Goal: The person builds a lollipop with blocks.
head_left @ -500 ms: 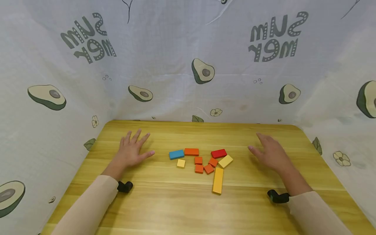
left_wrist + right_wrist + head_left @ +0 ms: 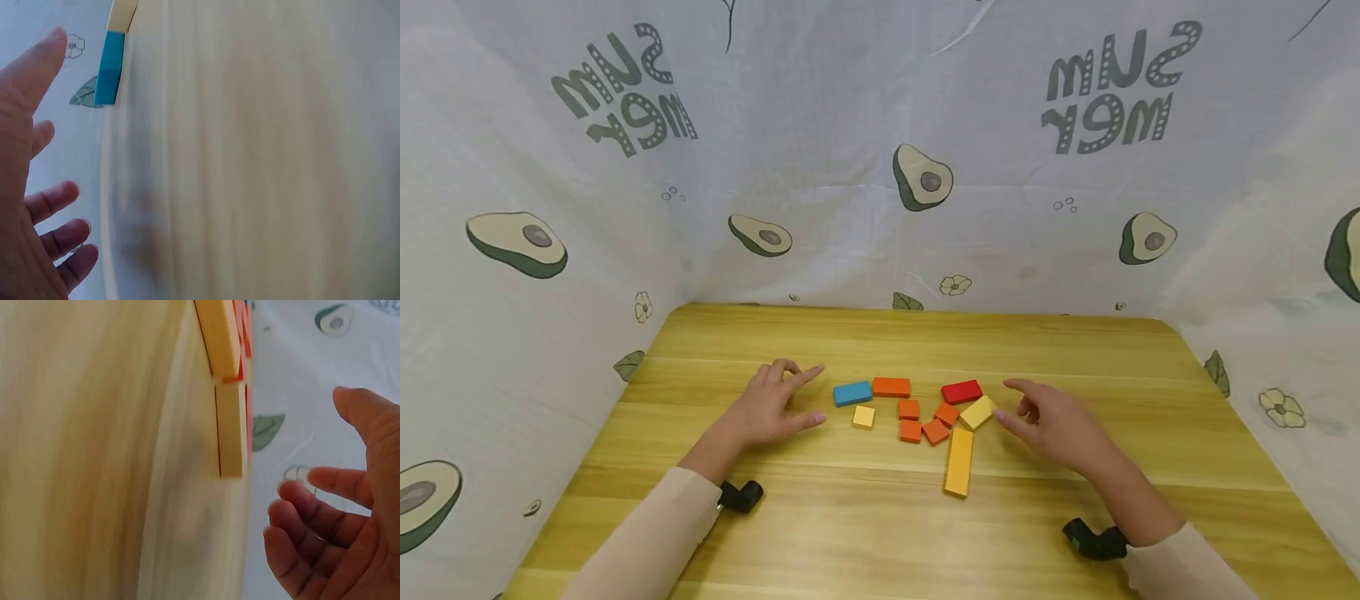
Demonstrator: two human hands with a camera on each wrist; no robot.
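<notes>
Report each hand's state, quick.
Left hand: open, holding nothing, near the blue block.
Right hand: open, holding nothing, near the pale yellow block.

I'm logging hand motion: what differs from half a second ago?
The left hand moved right, toward the blue block; the right hand moved left, toward the pale yellow block beside the red block. Nothing was gripped or released. The blocks kept their arrangement.

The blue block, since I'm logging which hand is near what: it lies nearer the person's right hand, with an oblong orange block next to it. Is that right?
The hand is wrong: the blue block lies nearer the person's left hand, as the head view shows. The oblong orange block is next to it, as you say.
</notes>
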